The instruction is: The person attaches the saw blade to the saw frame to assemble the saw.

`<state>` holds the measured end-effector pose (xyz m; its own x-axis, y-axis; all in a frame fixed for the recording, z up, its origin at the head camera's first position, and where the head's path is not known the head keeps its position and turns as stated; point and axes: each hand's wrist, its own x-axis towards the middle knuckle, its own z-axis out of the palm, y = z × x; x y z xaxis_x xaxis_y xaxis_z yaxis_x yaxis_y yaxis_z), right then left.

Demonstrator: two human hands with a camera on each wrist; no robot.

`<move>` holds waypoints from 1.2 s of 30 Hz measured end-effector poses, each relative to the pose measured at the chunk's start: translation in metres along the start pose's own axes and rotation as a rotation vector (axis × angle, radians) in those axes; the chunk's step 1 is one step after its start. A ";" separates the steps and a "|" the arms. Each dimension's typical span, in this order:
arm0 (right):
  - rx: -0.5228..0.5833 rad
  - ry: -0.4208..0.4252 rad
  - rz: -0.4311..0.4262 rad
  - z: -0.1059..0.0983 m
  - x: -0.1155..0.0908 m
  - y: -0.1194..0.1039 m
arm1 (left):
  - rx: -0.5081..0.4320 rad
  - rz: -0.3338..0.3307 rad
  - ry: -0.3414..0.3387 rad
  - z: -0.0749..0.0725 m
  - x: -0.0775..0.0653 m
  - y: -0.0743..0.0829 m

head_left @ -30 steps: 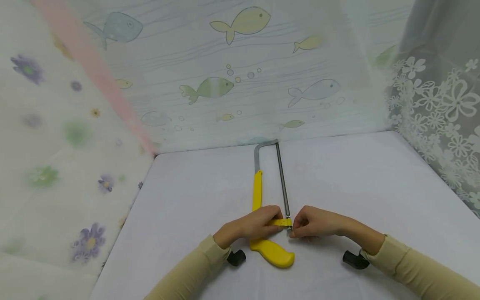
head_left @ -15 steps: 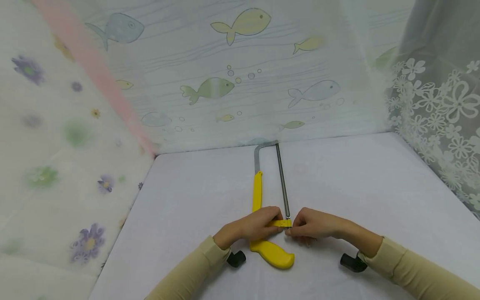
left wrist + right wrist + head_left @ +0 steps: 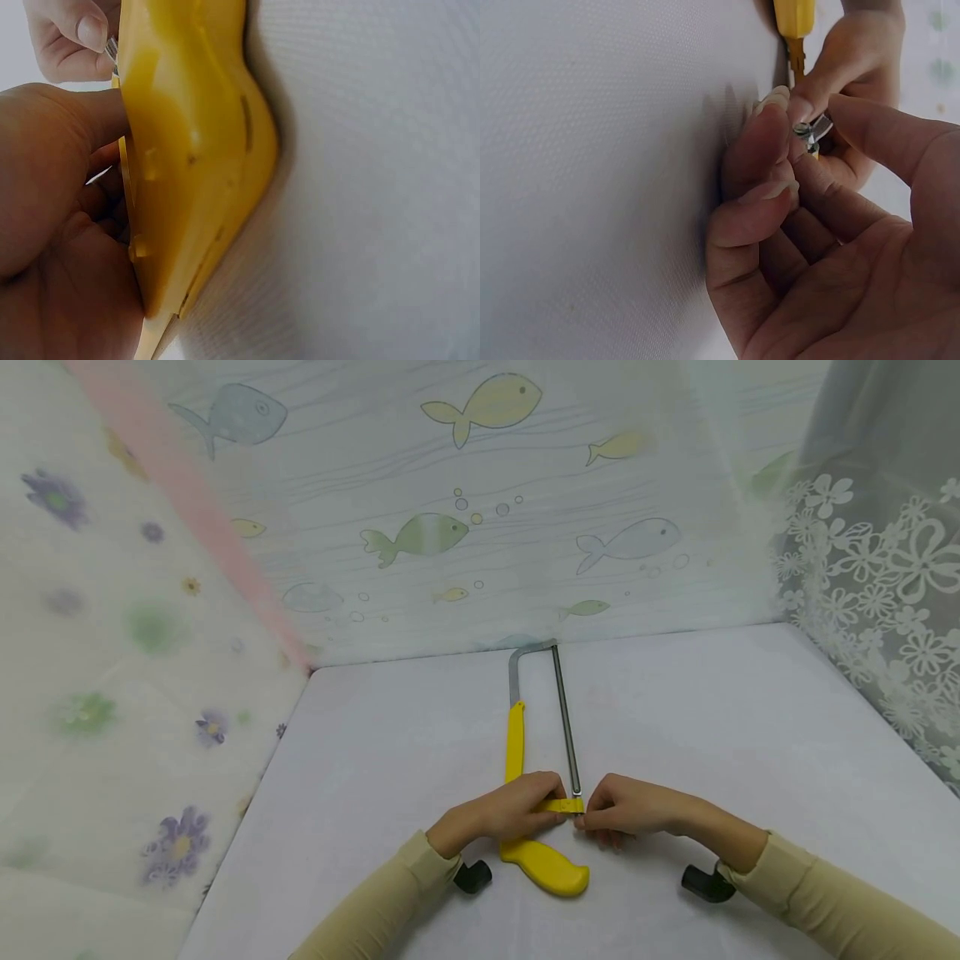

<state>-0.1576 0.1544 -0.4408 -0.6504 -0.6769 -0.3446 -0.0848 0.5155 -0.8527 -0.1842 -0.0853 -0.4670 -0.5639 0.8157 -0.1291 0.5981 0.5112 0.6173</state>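
A hacksaw with a yellow handle (image 3: 551, 870) lies flat on the table, its grey frame end and dark blade (image 3: 566, 718) pointing away from me. My left hand (image 3: 521, 808) lies across the yellow frame and grips it by the short arm (image 3: 561, 806) at the blade's near end. Just right of that arm is my right hand (image 3: 633, 806). In the right wrist view its thumb and index finger pinch a small silver wing nut (image 3: 821, 129), with the other fingers curled below. The wing nut (image 3: 112, 51) is only partly visible in the left wrist view.
White cloth covers the table (image 3: 390, 735). Fish-patterned sheeting (image 3: 480, 468) rises behind it, with a flowered sheet (image 3: 97, 735) at left and a lace curtain (image 3: 892, 560) at right. Black wrist devices (image 3: 474, 877) stick out under both sleeves.
The right fingers have shifted and turned slightly at the wing nut, covering it in the head view where it showed a second ago. The left hand and the hacksaw have stayed put.
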 end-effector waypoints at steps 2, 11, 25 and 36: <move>0.007 0.000 0.001 -0.001 0.000 0.001 | -0.002 -0.004 -0.001 0.000 0.000 0.000; 0.025 -0.009 -0.009 -0.003 -0.001 0.006 | 0.004 0.000 0.005 0.002 0.001 -0.003; 0.041 -0.015 -0.028 -0.006 -0.005 0.005 | 0.015 0.004 0.006 0.001 0.002 -0.004; 0.046 -0.010 -0.066 -0.004 -0.005 0.009 | 0.014 0.009 0.009 0.002 0.002 -0.004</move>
<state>-0.1579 0.1642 -0.4450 -0.6368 -0.7141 -0.2907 -0.0923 0.4449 -0.8908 -0.1864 -0.0855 -0.4715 -0.5634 0.8180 -0.1161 0.6111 0.5071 0.6078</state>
